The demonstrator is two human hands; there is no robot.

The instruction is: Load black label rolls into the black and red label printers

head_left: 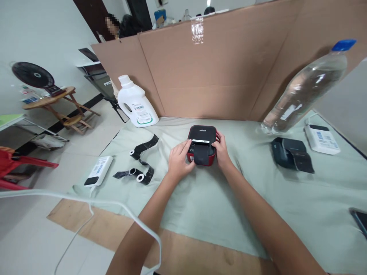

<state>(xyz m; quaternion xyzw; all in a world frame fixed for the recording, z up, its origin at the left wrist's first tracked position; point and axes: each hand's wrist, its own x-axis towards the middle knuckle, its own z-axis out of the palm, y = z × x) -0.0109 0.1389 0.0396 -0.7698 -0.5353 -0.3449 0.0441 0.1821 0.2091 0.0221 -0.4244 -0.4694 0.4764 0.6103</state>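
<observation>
A small black and red label printer (203,134) rests on the cloth in front of me. A wide black strip (201,154) hangs down its front from a slot. My left hand (179,159) grips the printer's left side, its fingertips at the top edge and thumb near the lower corner. On the opposite side, my right hand (221,149) holds it with fingers around the far side and thumb near the slot. My palms partly hide the printer's sides.
Loose black ribbon rolls (140,164) and a white power bank (99,170) lie left. A white jug (137,103) stands by the cardboard panel (212,76). Rightward are a leaning water bottle (306,91), a dark printer (291,152) and another power bank (321,139). A cable (120,206) crosses lower left.
</observation>
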